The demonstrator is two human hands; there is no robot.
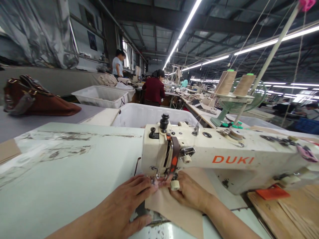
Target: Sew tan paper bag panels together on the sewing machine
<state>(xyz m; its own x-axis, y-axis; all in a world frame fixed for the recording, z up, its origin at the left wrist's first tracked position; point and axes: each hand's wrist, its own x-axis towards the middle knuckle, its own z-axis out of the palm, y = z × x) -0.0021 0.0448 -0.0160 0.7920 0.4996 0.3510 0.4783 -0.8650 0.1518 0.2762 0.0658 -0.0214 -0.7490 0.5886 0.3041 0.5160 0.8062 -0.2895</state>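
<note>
- Workshop interior: long strip lights (pixel 186 26) run under a dark metal roof. Two people are visible beyond the machine, one in a dark red top (pixel 152 90), the other in a light top (pixel 117 65).
- Work surface: pale green tabletop (pixel 74 166), worn and scuffed in places.
- Equipment: cream sewing machine (pixel 204 152) lettered DUKI in orange. Two tan thread cones with green tops (pixel 225 83) stand on a holder above its arm.
- Workpiece: flat beige panel (pixel 180 215), located beneath the machine's needle end and extending toward the camera, and also to the right under the arm.
- Left hand (pixel 122 202): palm down, at the left of the presser foot. Fingers extended close together, fingertips at the panel's edge by the foot; thumb spread apart. Nothing gripped.
- Right hand (pixel 188 192): resting on the panel, right of the needle area. Fingers bent, partly hidden by machine parts; whether they pinch the panel cannot be determined.
- Surroundings: brown handbag (pixel 40 98) on a grey surface at far left; white plastic tub (pixel 159 112) directly behind the machine; flat orange piece (pixel 272 192) upon a brown board (pixel 286 210) at right.
</note>
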